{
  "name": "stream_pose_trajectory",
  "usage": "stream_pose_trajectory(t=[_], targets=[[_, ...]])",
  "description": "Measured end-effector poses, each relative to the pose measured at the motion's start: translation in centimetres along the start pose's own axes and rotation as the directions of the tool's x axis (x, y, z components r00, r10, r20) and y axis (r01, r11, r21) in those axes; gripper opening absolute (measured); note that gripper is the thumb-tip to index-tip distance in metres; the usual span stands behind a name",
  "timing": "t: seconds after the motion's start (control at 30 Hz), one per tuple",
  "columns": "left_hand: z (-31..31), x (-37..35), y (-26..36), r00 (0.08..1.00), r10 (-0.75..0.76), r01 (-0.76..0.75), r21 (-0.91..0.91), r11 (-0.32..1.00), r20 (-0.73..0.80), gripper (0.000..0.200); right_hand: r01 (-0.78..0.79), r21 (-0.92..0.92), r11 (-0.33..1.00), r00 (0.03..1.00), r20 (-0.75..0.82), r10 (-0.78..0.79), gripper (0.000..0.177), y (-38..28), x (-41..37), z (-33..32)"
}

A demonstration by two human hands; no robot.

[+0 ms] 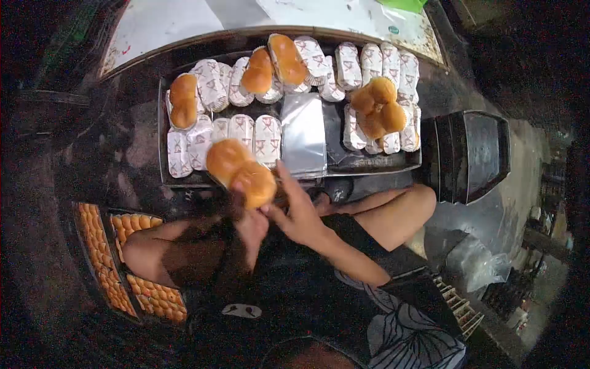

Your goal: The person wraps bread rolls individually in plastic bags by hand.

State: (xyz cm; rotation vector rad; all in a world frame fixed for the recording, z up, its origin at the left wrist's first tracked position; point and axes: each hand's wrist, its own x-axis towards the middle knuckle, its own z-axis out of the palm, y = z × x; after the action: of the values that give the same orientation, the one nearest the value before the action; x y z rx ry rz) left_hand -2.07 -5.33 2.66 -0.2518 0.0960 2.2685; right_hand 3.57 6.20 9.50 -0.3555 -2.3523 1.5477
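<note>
looks like a small bakery's packing area to me, pretty rough-and-ready too. at 12 o'clock there's a big black tray [375, 163] loaded with buns in printed paper [267, 135], plus some clear plastic sleeves [303, 138] lying in the middle of it. around 8 o'clock you get packed rows of golden buns [157, 298], and near 3 o'clock a stack of dark trays [452, 160]. honestly reads more workshop than home kitchen. can't tell if a shop's attached.

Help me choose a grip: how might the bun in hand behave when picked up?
The bun likely dents when squeezed, judging by its puffy crown. It might bend or tear at the crease between its two lobes. Its bready look suggests lightness for its size.
</note>
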Motion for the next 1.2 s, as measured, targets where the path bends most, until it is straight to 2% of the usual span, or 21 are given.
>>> stream_pose_trajectory(t=[0.13, 0.17, 0.2, 0.27, 0.33, 0.4, 0.43, 0.5, 0.6, 0.67, 0.7, 0.73, 0.8, 0.87, 0.97, 1.0, 1.03, 1.07, 1.13, 1.17, 1.2], targets=[[4.0, 1.0, -5.3, 0.908, 0.277, 0.062, 0.753, 0.655, -0.315, 0.032, -0.131, -0.175, 0.976, 0.991, -0.032, 0.128, 0.027, 5.0, 5.0, -2.4], [3.6, 1.7, -4.8, 0.948, 0.314, 0.003, 0.989, 0.148, -0.05, 0.029, -0.038, -0.222, 0.974, 0.99, -0.14, 0.007, 0.016, 6.0, 8.0, -4.0], [2.1, 2.3, -4.2, 0.962, 0.206, -0.087, 0.914, -0.396, 0.18, 0.026, -0.168, -0.413, 0.895, 0.966, -0.249, 0.066, 0.016, 3.4, 11.3, -6.1], [-5.4, 4.3, -3.2, 0.965, -0.043, -0.215, 0.689, -0.692, 0.258, 0.023, 0.013, -0.139, 0.99, 0.905, -0.42, -0.07, 0.036, -0.4, 16.5, -8.7], [-7.2, 5.7, -2.0, 0.927, -0.293, -0.364, 0.363, -0.858, 0.236, 0.021, 0.238, -0.395, 0.888, 0.773, -0.477, -0.419, 0.046, 2.2, 17.7, -6.3], [-6.9, 6.7, -0.8, 0.923, -0.356, -0.297, 0.32, -0.9, -0.145, 0.016, -0.117, -0.108, 0.987, 0.992, 0.029, 0.121, 0.056, 0.7, 10.7, -6.7], [-6.6, 6.3, -0.3, 0.961, -0.235, -0.276, 0.494, -0.825, 0.144, 0.016, -0.233, -0.092, 0.968, 0.953, 0.177, 0.246, 0.047, 3.1, 6.6, -5.7], [-0.5, 6.6, -0.2, 0.963, -0.27, -0.216, 0.522, -0.825, -0.027, 0.016, -0.51, -0.062, 0.858, 0.76, 0.433, 0.484, 0.035, 4.9, -0.9, -4.7], [1.1, 6.0, -2.4, 0.94, -0.292, -0.148, 0.558, -0.816, -0.178, 0.018, -0.378, -0.199, 0.904, 0.911, 0.098, 0.402, 0.028, 7.9, -6.3, -2.2], [2.5, 4.9, -5.1, 0.983, -0.162, -0.174, 0.712, -0.68, 0.086, 0.019, -0.397, 0.31, 0.864, 0.812, -0.321, 0.488, 0.02, 8.1, -5.4, -2.4], [3.3, 4.9, -5.7, 0.993, -0.098, -0.118, 0.743, -0.658, 0.071, 0.018, -0.165, -0.253, 0.953, 0.93, -0.361, 0.065, 0.018, 9.0, -4.7, -2.9], [4.0, 4.8, -5.9, 0.993, -0.096, -0.116, 0.744, -0.658, 0.07, 0.018, -0.164, -0.253, 0.953, 0.931, -0.359, 0.065, 0.018, 9.2, -4.6, -3.3], [5.1, 4.6, -6.3, 0.918, 0.14, -0.212, 0.757, -0.618, 0.372, 0.013, -0.64, 0.2, 0.742, 0.764, 0.059, 0.643, 0.019, 6.5, -2.4, -5.2], [5.3, 3.5, -7.0, 0.913, 0.152, -0.224, 0.777, -0.588, 0.378, 0.012, -0.535, 0.118, 0.837, 0.837, 0.211, 0.505, 0.025, 8.1, -0.8, -6.0], [4.2, 2.8, -7.3, 0.868, 0.325, -0.297, 0.917, -0.267, 0.376, 0.036, -0.275, 0.857, 0.436, 0.805, -0.042, 0.592, 0.036, 3.5, 3.6, -3.7], [3.6, 3.5, -7.6, 0.879, 0.452, -0.281, 0.933, 0.226, 0.155, 0.048, -0.016, 0.964, 0.264, 0.844, -0.129, 0.521, 0.041, 2.5, 4.4, -2.3], [2.5, 4.0, -6.1, 0.921, 0.376, -0.189, 0.73, 0.656, -0.1, 0.049, -0.4, 0.878, 0.262, 0.754, 0.153, 0.639, 0.05, 1.4, 3.6, -2.1], [1.4, 4.0, -3.7, 0.938, 0.19, -0.081, 0.35, 0.933, -0.291, 0.051, -0.2, 0.958, -0.208, 0.916, 0.258, 0.308, 0.05, 1.8, 3.0, 0.6], [1.3, 3.2, 2.5, 0.905, 0.171, 0.096, 0.578, 0.811, -0.39, 0.047, -0.53, 0.84, -0.115, 0.816, 0.542, 0.201, 0.047, 4.1, 1.4, 2.2], [-1.0, 3.3, 4.9, 0.829, 0.349, -0.047, 0.567, 0.822, -0.438, 0.046, -0.585, 0.663, 0.468, 0.8, 0.566, 0.199, 0.046, 5.9, 2.1, 2.0], [-3.5, 3.3, 6.5, 0.712, 0.507, -0.192, 0.561, 0.805, -0.485, 0.045, -0.176, 0.038, 0.984, 0.848, 0.514, 0.132, 0.044, 7.8, 3.0, 1.5]])
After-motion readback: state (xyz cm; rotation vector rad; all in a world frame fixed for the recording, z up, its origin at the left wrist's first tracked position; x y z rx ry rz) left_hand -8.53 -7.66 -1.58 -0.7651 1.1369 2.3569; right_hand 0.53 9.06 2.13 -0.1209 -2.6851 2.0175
